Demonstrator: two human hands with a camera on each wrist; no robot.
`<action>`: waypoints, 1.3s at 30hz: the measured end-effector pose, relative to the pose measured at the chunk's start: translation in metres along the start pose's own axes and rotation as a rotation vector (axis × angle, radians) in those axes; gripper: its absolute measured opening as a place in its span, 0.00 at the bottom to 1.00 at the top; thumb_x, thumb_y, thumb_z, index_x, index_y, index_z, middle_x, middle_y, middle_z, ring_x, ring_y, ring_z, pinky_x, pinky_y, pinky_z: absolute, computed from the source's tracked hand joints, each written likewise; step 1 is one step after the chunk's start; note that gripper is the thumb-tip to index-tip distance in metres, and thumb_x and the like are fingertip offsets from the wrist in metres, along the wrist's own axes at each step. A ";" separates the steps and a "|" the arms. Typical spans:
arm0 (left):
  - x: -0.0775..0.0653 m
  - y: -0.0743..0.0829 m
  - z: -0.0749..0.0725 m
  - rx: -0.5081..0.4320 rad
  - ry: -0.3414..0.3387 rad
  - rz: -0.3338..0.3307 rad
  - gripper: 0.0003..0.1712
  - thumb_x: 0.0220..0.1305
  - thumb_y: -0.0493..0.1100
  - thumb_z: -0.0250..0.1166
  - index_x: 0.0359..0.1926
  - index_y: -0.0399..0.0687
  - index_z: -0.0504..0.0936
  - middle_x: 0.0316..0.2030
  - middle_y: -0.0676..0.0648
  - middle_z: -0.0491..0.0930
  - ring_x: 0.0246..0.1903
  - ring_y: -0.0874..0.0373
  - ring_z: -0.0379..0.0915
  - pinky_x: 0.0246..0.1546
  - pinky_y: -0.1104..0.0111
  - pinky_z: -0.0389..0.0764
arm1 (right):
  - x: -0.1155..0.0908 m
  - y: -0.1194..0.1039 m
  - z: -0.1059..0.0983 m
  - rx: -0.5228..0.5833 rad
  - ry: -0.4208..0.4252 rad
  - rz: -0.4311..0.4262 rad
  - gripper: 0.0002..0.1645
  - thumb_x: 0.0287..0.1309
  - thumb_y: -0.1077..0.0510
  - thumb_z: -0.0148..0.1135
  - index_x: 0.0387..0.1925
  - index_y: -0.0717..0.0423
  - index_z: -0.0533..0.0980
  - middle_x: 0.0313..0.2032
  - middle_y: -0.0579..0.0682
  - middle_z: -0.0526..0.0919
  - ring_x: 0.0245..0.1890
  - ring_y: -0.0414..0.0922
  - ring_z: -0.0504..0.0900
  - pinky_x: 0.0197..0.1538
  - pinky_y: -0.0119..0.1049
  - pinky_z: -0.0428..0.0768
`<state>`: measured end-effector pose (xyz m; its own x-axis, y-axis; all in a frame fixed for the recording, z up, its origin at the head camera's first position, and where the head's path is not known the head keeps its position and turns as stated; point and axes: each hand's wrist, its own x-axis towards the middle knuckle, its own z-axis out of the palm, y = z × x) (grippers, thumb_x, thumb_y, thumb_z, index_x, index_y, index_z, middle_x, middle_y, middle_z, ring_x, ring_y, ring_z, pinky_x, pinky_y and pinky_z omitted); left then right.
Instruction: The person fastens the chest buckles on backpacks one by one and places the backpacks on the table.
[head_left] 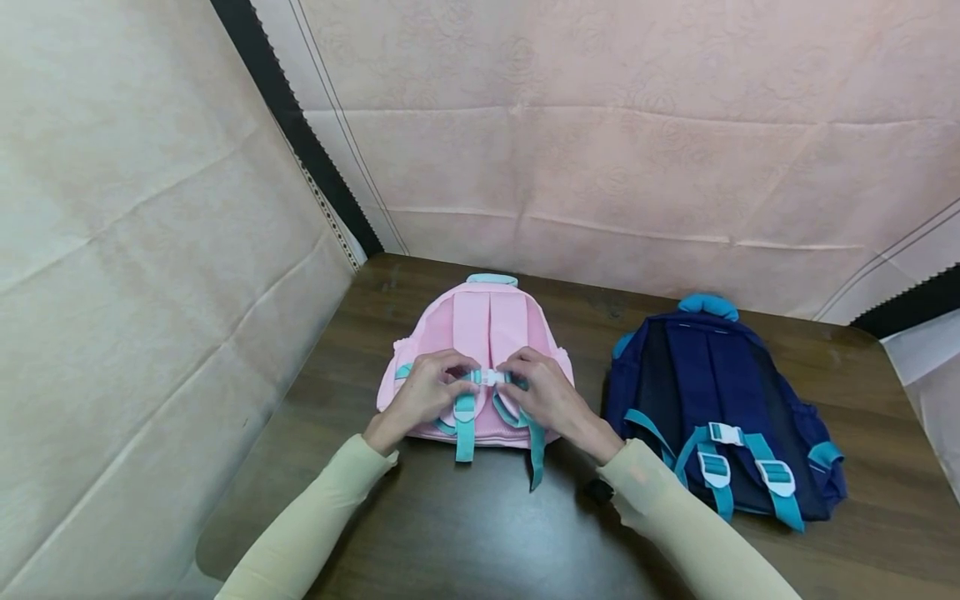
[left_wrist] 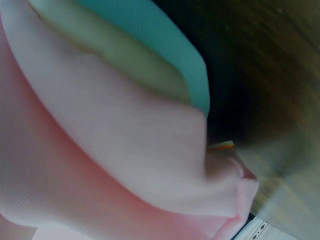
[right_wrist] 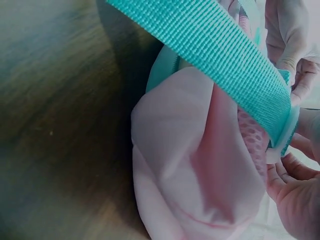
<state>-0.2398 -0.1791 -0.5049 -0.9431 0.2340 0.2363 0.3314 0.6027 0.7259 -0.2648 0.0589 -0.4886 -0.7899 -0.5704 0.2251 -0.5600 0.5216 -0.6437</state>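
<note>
A pink backpack [head_left: 491, 317] lies on the table with its shoulder straps facing up. Across the straps runs a white side-release buckle [head_left: 491, 377] on teal webbing. My left hand [head_left: 431, 387] pinches the buckle's left end between thumb and fingers. From the other side, my right hand [head_left: 551, 396] pinches the right end. Two teal strap tails [head_left: 464, 437] hang past the bag's lower edge. Pink fabric [left_wrist: 115, 130] of the bag fills much of the left wrist view, where no hand shows. A teal strap [right_wrist: 220, 60] crosses close in the right wrist view, partly hiding the hands.
To the right on the brown table [head_left: 450, 533] sits a navy backpack [head_left: 720, 375], its blue straps joined by a white buckle [head_left: 726, 433]. Pale cloth walls [head_left: 600, 167] enclose the table at the back and left. A dark round object [head_left: 598, 492] shows by the right sleeve.
</note>
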 end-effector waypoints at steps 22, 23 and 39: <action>0.003 0.000 0.008 0.026 0.009 0.065 0.14 0.62 0.35 0.80 0.49 0.40 0.92 0.42 0.45 0.91 0.43 0.54 0.85 0.50 0.56 0.91 | -0.001 0.001 0.006 -0.020 0.025 -0.036 0.17 0.65 0.63 0.77 0.54 0.63 0.89 0.48 0.58 0.89 0.43 0.47 0.85 0.54 0.46 0.91; 0.003 0.000 0.008 0.028 0.005 0.067 0.14 0.62 0.35 0.80 0.49 0.40 0.92 0.43 0.45 0.91 0.43 0.54 0.85 0.50 0.56 0.91 | -0.002 0.001 0.007 -0.019 0.028 -0.037 0.17 0.65 0.64 0.77 0.54 0.63 0.89 0.48 0.58 0.88 0.43 0.47 0.85 0.54 0.45 0.91; 0.000 0.002 0.006 0.126 -0.059 0.033 0.16 0.63 0.37 0.81 0.52 0.43 0.91 0.44 0.47 0.90 0.41 0.57 0.81 0.51 0.58 0.89 | -0.003 0.002 0.017 -0.006 0.049 -0.003 0.17 0.62 0.65 0.78 0.53 0.64 0.89 0.47 0.58 0.88 0.41 0.46 0.84 0.52 0.45 0.91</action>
<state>-0.2393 -0.1733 -0.5078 -0.9294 0.2979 0.2179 0.3670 0.6837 0.6308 -0.2596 0.0505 -0.5028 -0.7992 -0.5405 0.2630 -0.5641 0.5234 -0.6386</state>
